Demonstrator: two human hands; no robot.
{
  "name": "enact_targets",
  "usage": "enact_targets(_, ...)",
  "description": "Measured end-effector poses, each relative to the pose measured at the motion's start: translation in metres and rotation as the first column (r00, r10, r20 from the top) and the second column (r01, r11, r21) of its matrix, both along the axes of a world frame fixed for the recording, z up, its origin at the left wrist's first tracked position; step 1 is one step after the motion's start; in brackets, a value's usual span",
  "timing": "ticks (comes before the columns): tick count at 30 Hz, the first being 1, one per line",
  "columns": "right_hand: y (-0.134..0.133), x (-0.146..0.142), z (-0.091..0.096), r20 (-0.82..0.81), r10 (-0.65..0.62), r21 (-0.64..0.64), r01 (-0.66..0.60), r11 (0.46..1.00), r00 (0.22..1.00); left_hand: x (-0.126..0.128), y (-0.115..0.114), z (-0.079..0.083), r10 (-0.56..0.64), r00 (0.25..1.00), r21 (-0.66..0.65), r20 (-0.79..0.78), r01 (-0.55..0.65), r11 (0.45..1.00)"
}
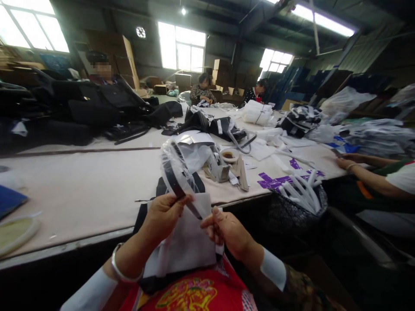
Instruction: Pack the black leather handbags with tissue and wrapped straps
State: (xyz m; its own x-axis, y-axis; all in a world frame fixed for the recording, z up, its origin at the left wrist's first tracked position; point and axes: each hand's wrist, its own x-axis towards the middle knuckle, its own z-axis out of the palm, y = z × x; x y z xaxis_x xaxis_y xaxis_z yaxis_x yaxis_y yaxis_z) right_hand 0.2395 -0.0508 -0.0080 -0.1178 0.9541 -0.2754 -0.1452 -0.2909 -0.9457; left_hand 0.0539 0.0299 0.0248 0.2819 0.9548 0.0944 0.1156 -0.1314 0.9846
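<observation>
My left hand (165, 218) is closed on a dark strap (177, 188), which curves upward with clear plastic film (167, 157) loosely around its upper part. The strap's lower end points at my right hand (223, 226). Those fingers are curled together right by that end; what they grip, if anything, is too small to make out. Below both hands a white sheet (186, 244) lies over a black fabric piece (152, 280) on my lap, leaning against the table edge.
On the pale table (81, 190) are a tape dispenser (218, 166), a tape roll (229, 156), black bags (227, 127) and purple tape (275, 180). White tubes fill a black bag (300, 207) at the edge. A co-worker's arm (372, 172) reaches in from the right; several people sit beyond.
</observation>
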Motion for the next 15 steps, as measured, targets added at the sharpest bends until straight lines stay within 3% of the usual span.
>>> enact_targets(1, -0.001, -0.002, -0.001, -0.158, 0.049, -0.147, -0.072, 0.986, 0.986, 0.002, -0.005, -0.002, -0.037, 0.999, 0.014, 0.021, 0.037, 0.999)
enact_targets(3, 0.000, -0.008, -0.006, -0.404, -0.007, -0.307, -0.129, 0.943, 0.915, 0.008, -0.016, -0.005, -0.166, 0.985, 0.047, 0.055, 0.163, 0.985)
enact_targets(6, 0.008, -0.015, -0.014, -0.407, -0.193, -0.271, 0.083, 0.959, 0.893, 0.010, -0.026, -0.009, -0.319, 0.948, 0.076, 0.016, 0.317, 0.945)
enact_targets(8, 0.012, -0.015, -0.019, -0.194, -0.193, -0.099, 0.176, 0.979, 0.962, 0.006, -0.025, -0.009, -0.357, 0.933, 0.047, -0.042, 0.359, 0.932)
enact_targets(10, 0.014, -0.013, -0.020, 0.142, -0.115, 0.106, 0.101, 0.989, 0.983, 0.002, -0.022, -0.010, -0.401, 0.912, -0.011, -0.085, 0.401, 0.916)
enact_targets(12, 0.014, -0.010, -0.018, 0.453, -0.069, 0.234, -0.044, 0.971, 0.889, 0.000, -0.018, -0.011, -0.432, 0.896, -0.056, -0.107, 0.428, 0.902)
enact_targets(15, 0.014, -0.008, -0.012, 0.720, -0.065, 0.252, -0.173, 0.952, 0.691, 0.000, -0.017, -0.014, -0.363, 0.927, -0.081, -0.098, 0.356, 0.931)
